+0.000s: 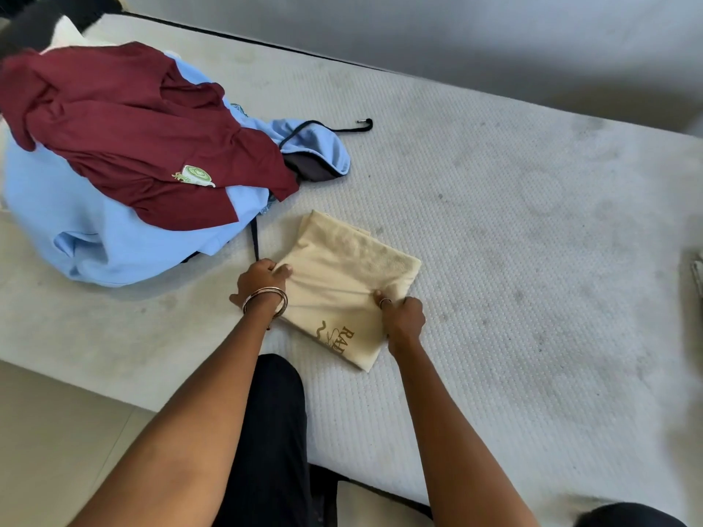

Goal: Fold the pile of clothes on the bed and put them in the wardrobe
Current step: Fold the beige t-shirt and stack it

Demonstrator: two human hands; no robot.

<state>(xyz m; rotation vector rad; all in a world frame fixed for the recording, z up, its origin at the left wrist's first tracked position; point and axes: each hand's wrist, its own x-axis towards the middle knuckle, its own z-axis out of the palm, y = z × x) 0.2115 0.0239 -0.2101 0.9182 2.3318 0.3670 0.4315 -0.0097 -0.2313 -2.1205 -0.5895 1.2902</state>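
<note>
A cream towel [342, 271] with brown lettering lies folded into a rectangle on the bare mattress [532, 260], just in front of me. My left hand [260, 279] grips its left edge, fingers curled into the cloth. My right hand [403, 317] pinches the fold on the right side, and the fabric is pulled taut between the two. To the left sits the pile of clothes: a maroon shirt [133, 138] with a small crest draped over a light blue hoodie [95, 230] with black drawstrings.
My knee in dark trousers [274, 412] rests against the mattress edge. A grey wall [456, 32] runs behind the bed. Tiled floor [49, 431] shows at the lower left. Something pale pokes in at the right edge [698, 271].
</note>
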